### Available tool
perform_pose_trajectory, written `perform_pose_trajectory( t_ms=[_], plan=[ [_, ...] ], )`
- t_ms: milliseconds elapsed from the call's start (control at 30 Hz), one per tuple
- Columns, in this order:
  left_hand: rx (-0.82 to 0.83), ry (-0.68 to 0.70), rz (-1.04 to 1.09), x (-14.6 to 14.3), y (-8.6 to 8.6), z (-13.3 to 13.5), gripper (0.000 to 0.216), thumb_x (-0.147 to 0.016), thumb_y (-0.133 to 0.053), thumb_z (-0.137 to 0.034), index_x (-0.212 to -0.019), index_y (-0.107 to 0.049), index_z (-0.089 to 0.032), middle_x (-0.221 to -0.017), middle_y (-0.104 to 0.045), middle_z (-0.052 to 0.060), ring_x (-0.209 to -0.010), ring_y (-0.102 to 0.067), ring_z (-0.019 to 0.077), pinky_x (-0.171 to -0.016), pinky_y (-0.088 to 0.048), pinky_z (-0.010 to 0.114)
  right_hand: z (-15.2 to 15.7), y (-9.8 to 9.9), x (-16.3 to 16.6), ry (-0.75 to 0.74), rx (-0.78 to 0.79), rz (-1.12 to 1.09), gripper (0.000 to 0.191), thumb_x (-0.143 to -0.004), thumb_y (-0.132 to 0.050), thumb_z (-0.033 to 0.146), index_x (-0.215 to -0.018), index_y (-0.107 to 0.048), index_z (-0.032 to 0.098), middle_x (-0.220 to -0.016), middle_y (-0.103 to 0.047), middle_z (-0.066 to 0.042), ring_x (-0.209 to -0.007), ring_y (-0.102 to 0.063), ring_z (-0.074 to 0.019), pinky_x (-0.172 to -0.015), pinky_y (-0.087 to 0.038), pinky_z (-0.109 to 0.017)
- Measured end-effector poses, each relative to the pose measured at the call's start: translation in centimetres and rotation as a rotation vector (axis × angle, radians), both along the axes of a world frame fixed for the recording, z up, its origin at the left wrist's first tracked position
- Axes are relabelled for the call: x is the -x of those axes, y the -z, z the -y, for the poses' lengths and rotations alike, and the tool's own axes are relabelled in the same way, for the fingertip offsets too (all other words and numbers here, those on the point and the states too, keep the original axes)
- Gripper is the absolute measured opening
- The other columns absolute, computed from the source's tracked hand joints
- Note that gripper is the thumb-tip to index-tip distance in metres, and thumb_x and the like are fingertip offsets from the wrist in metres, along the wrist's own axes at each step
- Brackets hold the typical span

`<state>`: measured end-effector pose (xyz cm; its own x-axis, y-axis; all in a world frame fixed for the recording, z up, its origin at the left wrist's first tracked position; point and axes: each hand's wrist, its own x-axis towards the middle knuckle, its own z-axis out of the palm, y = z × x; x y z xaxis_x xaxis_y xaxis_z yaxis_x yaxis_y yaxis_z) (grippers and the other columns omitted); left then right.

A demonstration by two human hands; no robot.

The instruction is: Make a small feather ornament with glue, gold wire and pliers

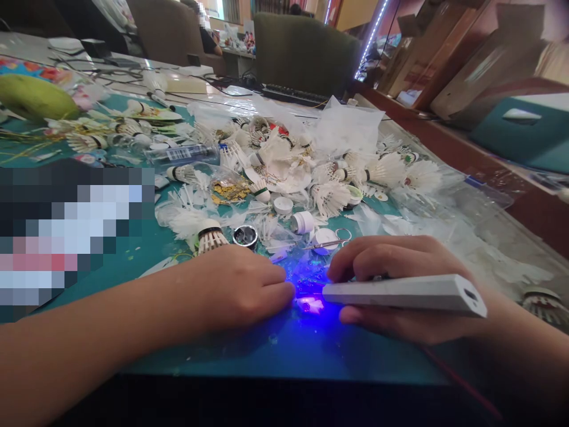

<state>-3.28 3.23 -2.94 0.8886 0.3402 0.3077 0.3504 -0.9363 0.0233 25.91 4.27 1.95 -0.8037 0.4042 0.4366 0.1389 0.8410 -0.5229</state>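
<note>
Here, at the near edge of the green work surface [267, 359], two bare hands flank a small pale piece [310, 305] lit blue-violet. The left hand [237, 284] is closed, its fingers curled under and drawn together at the tips, which lie at the piece's left side; whether they pinch it cannot be told. Its forearm slants in from the lower left, with the back of the hand uppermost. The right hand [418, 256] is clamped around a slim white lamp [400, 295], fingers bent over the far side and thumb along the near side. The lamp lies nearly level, its glowing end pointing left towards the piece and its slotted end towards the wrist; the right forearm enters from the lower right.

Just beyond the hands are scissors [343, 236], partly over a round white lid [324, 238], an open jar of dark material [245, 236] and a white jar [303, 222] on its side. Farther back, gold-coloured bits [231, 191] lie before a heap of white shuttlecocks [284, 157]. Farthest are a keyboard [293, 93] and a high-backed chair [306, 50].
</note>
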Motion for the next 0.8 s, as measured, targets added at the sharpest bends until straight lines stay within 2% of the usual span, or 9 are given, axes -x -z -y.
perform_pose_trajectory(
  t_ms=[167, 500, 667, 800],
  plan=[
    [-0.010, 0.009, 0.001, 0.21, -0.02, 0.12, 0.031, -0.102, -0.054, -0.003, -0.078, -0.059, -0.023, -0.065, -0.058, -0.004, -0.053, -0.051, 0.0174, -0.054, -0.025, 0.039, -0.03, -0.08, -0.02, 0.027, -0.018, 0.006, 0.026, -0.098, -0.087, 0.025, -0.098, -0.062, 0.019, -0.101, -0.079, -0.003, -0.090, -0.075, -0.0082, -0.083, -0.058, -0.011],
    [-0.032, 0.023, 0.018, 0.14, 0.26, -0.21, 0.032, -0.105, -0.052, -0.006, -0.079, -0.061, -0.023, -0.065, -0.058, -0.003, -0.053, -0.050, 0.0177, -0.053, -0.024, 0.040, 0.11, 0.04, 0.03, 0.006, -0.021, -0.005, 0.025, -0.099, -0.086, 0.025, -0.100, -0.062, 0.019, -0.101, -0.079, -0.004, -0.090, -0.075, -0.0100, -0.082, -0.059, -0.015],
    [-0.042, 0.037, 0.008, 0.29, -0.04, 0.06, 0.031, -0.107, -0.050, -0.006, -0.087, -0.068, -0.022, -0.070, -0.064, -0.001, -0.057, -0.053, 0.0196, -0.055, -0.026, 0.041, 0.01, 0.08, 0.11, -0.001, -0.009, 0.014, 0.023, -0.100, -0.085, 0.024, -0.100, -0.062, 0.020, -0.098, -0.078, -0.004, -0.090, -0.075, -0.0101, -0.082, -0.058, -0.015],
    [-0.041, 0.034, -0.002, 0.29, -0.15, 0.11, 0.029, -0.104, -0.053, -0.005, -0.086, -0.068, -0.021, -0.069, -0.063, -0.002, -0.056, -0.052, 0.0188, -0.053, -0.025, 0.040, 0.04, 0.11, -0.02, -0.008, 0.010, 0.008, 0.023, -0.099, -0.085, 0.024, -0.101, -0.063, 0.019, -0.100, -0.078, -0.005, -0.089, -0.074, -0.0109, -0.081, -0.059, -0.017]
  ],
)
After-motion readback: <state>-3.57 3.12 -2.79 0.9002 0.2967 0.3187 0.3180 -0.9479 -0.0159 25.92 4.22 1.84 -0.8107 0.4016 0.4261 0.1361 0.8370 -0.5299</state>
